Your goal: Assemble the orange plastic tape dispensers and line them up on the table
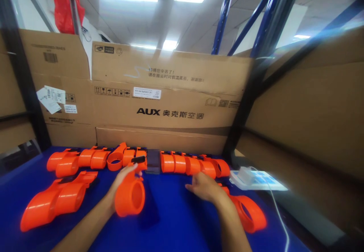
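My left hand (123,181) is closed around an orange plastic ring-shaped part (130,197), held upright just above the blue table (170,214). My right hand (205,186) hovers low over the table with its fingers partly spread and nothing in them; it is near another orange part (250,214) lying by my right forearm. A row of several orange parts (182,164) lines the back of the table, with a small dark block (153,161) in its middle.
More orange parts lie at the left (52,202) and back left (76,159). A white device with a cable (256,179) sits at the right edge. Cardboard boxes (170,104) wall off the back and right side. Dark rack posts (244,104) stand at both sides.
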`<action>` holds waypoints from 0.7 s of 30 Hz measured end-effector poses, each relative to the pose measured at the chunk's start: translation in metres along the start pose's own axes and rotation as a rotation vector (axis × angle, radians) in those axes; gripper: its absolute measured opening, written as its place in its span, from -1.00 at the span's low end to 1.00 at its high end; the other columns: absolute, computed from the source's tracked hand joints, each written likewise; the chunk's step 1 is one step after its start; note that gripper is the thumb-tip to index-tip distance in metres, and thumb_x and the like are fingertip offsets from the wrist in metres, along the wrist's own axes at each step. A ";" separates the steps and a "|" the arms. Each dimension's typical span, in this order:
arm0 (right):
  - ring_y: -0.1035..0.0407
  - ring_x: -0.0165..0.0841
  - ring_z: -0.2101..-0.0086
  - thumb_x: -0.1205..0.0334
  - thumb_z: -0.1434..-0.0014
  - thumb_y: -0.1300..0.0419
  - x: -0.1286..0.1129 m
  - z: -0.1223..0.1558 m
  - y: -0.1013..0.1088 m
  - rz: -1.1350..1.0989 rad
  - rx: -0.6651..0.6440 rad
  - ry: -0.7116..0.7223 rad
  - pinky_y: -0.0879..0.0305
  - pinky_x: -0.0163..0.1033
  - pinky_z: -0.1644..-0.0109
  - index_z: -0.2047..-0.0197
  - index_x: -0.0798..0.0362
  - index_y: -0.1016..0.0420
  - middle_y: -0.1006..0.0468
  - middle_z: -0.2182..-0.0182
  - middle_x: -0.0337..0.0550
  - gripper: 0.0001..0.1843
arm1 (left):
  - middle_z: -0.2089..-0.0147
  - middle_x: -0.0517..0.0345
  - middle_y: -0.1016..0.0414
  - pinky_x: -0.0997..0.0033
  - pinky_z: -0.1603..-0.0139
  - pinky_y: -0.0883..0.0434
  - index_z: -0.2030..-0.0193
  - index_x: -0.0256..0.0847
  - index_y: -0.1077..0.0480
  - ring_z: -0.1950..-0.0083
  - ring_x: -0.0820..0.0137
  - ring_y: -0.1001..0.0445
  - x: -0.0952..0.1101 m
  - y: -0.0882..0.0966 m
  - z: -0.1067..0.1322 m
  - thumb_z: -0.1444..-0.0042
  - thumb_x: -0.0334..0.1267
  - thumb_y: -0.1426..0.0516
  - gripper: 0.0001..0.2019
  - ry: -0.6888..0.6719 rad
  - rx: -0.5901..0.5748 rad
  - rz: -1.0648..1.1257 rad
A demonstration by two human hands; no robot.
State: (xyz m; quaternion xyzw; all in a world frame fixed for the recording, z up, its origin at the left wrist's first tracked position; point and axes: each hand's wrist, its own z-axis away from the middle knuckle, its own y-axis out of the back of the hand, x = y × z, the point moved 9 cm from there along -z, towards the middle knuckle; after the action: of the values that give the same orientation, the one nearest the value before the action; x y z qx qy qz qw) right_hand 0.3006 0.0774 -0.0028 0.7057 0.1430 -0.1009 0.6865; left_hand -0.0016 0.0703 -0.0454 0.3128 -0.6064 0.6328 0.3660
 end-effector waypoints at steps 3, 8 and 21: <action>-0.38 -0.35 0.54 0.15 -0.01 -0.35 0.011 0.000 -0.013 0.026 -0.082 -0.077 -0.09 -0.31 0.50 0.55 0.04 -0.39 -0.49 0.59 -0.21 -0.74 | 0.52 0.14 -0.54 0.46 0.53 -0.39 0.34 -0.24 -0.47 0.57 0.40 -0.48 -0.002 -0.004 0.001 0.09 -0.20 -0.35 -0.78 0.000 -0.017 0.017; -0.47 -0.28 0.45 0.12 0.06 -0.41 0.001 0.000 -0.021 0.036 -0.076 -0.086 -0.18 -0.31 0.45 0.42 0.03 -0.45 -0.56 0.48 -0.16 -0.75 | 0.53 0.14 -0.54 0.45 0.53 -0.39 0.34 -0.26 -0.46 0.56 0.37 -0.50 -0.001 -0.004 0.000 0.13 -0.22 -0.37 -0.75 -0.013 -0.008 -0.020; -0.43 -0.28 0.37 0.05 0.05 -0.40 -0.081 0.018 -0.033 0.000 0.020 0.237 -0.09 -0.32 0.39 0.33 -0.03 -0.48 -0.55 0.43 -0.23 -0.73 | 0.45 0.18 -0.54 0.50 0.56 -0.34 0.28 -0.24 -0.45 0.60 0.50 -0.41 -0.004 -0.001 -0.004 0.14 -0.16 -0.40 -0.67 -0.077 -0.031 -0.095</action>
State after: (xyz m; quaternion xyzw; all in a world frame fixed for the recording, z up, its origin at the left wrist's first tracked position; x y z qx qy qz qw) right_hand 0.2139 0.0553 -0.0067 0.7195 0.2222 -0.0185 0.6577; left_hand 0.0018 0.0741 -0.0487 0.3598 -0.6141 0.5928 0.3769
